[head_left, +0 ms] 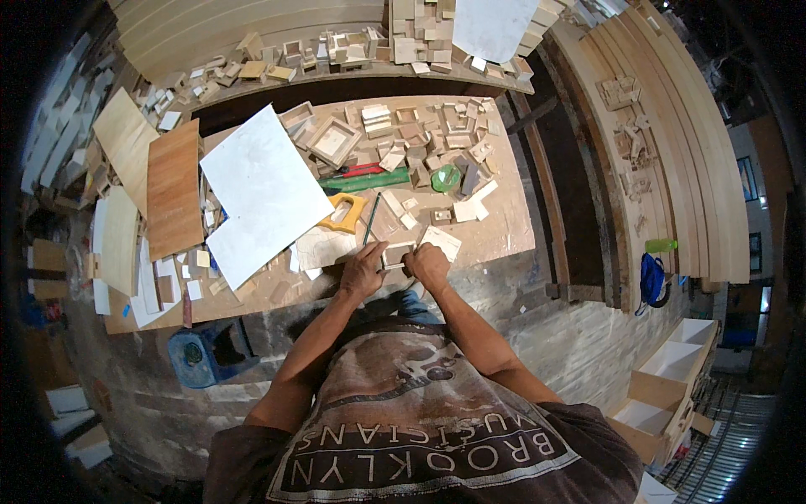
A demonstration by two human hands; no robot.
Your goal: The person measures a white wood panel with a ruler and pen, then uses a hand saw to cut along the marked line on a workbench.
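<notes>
At the near edge of the workbench (504, 227), a small pale wooden box frame (397, 252) is between my hands. My left hand (363, 273) grips its left side with bent fingers. On the opposite side, my right hand (428, 265) is closed around the frame, most of its fingers turned out of sight. A thin dark pencil-like stick (371, 220) reaches away from beside my left fingers; whether they touch it I cannot tell. Just beyond lies a yellow saw handle (342, 213). A flat light wood piece (443, 244) sits beside my right hand.
A large white sheet (264, 185) and a brown panel (174, 189) cover the bench's left. Farther back are several small wooden boxes, a long green piece (378, 179), a red-handled tool (359, 170) and a green tape roll (445, 177). A blue stool (206, 354) stands below left.
</notes>
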